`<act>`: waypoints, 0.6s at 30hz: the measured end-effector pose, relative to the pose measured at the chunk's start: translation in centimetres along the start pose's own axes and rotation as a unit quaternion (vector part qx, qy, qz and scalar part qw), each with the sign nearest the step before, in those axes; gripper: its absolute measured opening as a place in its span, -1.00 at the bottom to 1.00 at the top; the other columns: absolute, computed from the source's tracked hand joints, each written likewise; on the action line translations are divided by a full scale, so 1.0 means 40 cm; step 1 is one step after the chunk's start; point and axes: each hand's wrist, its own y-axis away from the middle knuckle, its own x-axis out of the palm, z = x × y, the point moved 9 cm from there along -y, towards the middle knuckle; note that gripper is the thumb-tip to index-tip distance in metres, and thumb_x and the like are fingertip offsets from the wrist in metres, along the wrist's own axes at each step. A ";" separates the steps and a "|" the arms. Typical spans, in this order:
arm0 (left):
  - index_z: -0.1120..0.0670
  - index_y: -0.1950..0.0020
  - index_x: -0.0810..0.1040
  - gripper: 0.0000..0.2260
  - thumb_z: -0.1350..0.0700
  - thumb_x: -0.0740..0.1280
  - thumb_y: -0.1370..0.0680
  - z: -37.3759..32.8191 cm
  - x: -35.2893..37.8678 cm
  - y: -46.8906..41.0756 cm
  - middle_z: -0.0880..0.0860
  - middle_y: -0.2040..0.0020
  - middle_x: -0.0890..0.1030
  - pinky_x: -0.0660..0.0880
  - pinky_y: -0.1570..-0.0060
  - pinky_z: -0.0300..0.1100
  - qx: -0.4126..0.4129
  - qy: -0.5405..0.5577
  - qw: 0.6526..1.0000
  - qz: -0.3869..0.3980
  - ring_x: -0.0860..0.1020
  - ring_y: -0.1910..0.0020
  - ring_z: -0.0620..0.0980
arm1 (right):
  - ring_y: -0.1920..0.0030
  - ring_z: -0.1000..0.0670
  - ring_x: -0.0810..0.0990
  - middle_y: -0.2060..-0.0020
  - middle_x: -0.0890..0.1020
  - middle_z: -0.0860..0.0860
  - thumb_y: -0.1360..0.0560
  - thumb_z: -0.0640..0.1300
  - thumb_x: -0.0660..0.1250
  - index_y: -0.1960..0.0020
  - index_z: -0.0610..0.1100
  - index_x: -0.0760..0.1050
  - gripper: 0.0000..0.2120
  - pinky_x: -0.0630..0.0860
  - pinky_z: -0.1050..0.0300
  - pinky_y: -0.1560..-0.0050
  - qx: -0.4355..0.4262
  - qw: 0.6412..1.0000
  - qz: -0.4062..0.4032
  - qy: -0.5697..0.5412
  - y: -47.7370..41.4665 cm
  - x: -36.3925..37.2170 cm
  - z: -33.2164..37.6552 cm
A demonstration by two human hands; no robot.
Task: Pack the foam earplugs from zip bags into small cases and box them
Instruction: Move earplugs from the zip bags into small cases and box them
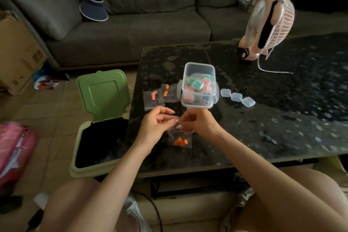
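Note:
My left hand (157,124) and my right hand (197,121) both pinch the top edge of a clear zip bag (179,137) that hangs between them over the dark table (282,118). Orange foam earplugs (180,141) lie at the bag's bottom. Two more zip bags lie flat on the table beyond my hands, one with pink earplugs (153,98), one with orange earplugs (168,92). A clear plastic box (198,84) holds several filled small cases. Three empty clear small cases (236,97) sit in a row to its right.
An open green bin (101,122) with its lid up stands left of the table. A pink desk fan (267,22) with a trailing cord is at the table's far side. A grey sofa, a cardboard carton (17,51) and a pink bag (13,149) surround the area.

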 end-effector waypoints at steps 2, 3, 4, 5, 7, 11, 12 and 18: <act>0.13 0.05 0.55 -0.86 0.32 0.39 -0.47 0.004 -0.003 -0.003 0.13 0.14 0.67 0.54 0.20 -0.32 -0.004 -0.019 1.000 -0.022 0.63 0.16 -0.04 | 0.51 0.21 0.51 0.41 0.58 -0.03 -0.32 -0.33 0.51 0.16 -0.23 0.55 -0.83 0.50 0.35 0.38 -0.012 1.000 -0.002 0.025 -0.001 0.004 0.008; 0.14 0.05 0.56 -0.87 0.32 0.39 -0.46 0.006 -0.005 -0.005 0.14 0.14 0.67 0.54 0.19 -0.27 -0.009 -0.023 0.999 -0.028 0.63 0.16 -0.02 | 0.51 0.22 0.51 0.40 0.58 -0.03 -0.32 -0.34 0.51 0.17 -0.21 0.53 -0.82 0.50 0.35 0.38 -0.017 0.999 -0.004 0.032 -0.001 0.004 0.012; 0.14 0.05 0.56 -0.87 0.32 0.39 -0.46 0.009 -0.007 -0.006 0.15 0.15 0.67 0.55 0.17 -0.22 -0.016 -0.023 0.999 -0.030 0.64 0.16 -0.01 | 0.51 0.22 0.52 0.40 0.58 -0.02 -0.33 -0.34 0.50 0.18 -0.17 0.50 -0.80 0.50 0.35 0.38 -0.019 0.999 -0.007 0.036 -0.001 0.002 0.015; 0.13 0.04 0.56 -0.87 0.31 0.39 -0.46 0.011 -0.007 -0.007 0.14 0.14 0.68 0.56 0.15 -0.19 -0.022 -0.020 0.999 -0.028 0.65 0.16 0.00 | 0.49 0.21 0.53 0.39 0.58 0.00 -0.33 -0.33 0.50 0.20 -0.13 0.48 -0.78 0.50 0.35 0.37 -0.020 0.999 -0.011 0.035 0.000 -0.001 0.019; 0.11 0.04 0.55 -0.86 0.31 0.39 -0.47 0.015 -0.005 -0.008 0.13 0.13 0.68 0.58 0.12 -0.16 -0.035 -0.006 0.999 -0.021 0.65 0.14 0.02 | 0.42 0.15 0.57 0.37 0.59 0.00 -0.33 -0.29 0.52 0.21 -0.07 0.46 -0.75 0.53 0.29 0.32 -0.026 0.999 -0.021 0.025 0.001 -0.010 0.027; 0.14 0.10 0.55 -0.87 0.33 0.40 -0.45 0.017 -0.008 -0.004 0.16 0.15 0.67 0.59 0.14 -0.19 -0.046 0.015 0.998 -0.027 0.64 0.16 0.04 | 0.34 0.03 0.59 0.32 0.62 -0.04 -0.32 -0.24 0.53 0.17 -0.07 0.48 -0.76 0.57 0.14 0.23 -0.038 0.999 -0.024 0.015 0.000 -0.013 0.036; 0.14 0.11 0.55 -0.88 0.33 0.41 -0.44 0.018 -0.014 -0.004 0.16 0.16 0.67 0.58 0.14 -0.19 -0.047 0.017 0.998 -0.033 0.64 0.15 0.04 | 0.34 0.04 0.59 0.31 0.62 -0.05 -0.33 -0.27 0.52 0.13 -0.10 0.48 -0.76 0.58 0.16 0.25 -0.040 0.999 -0.018 0.005 0.000 -0.009 0.038; 0.13 0.14 0.55 -0.83 0.29 0.49 -0.37 0.034 -0.043 -0.003 0.12 0.18 0.65 0.55 0.06 -0.12 -0.075 0.022 0.995 -0.061 0.63 0.09 0.08 | 0.17 -0.05 0.65 0.18 0.63 -0.09 -0.36 -0.38 0.45 0.03 -0.16 0.50 -0.73 0.63 0.15 0.14 -0.080 0.997 0.013 -0.017 0.008 0.005 0.060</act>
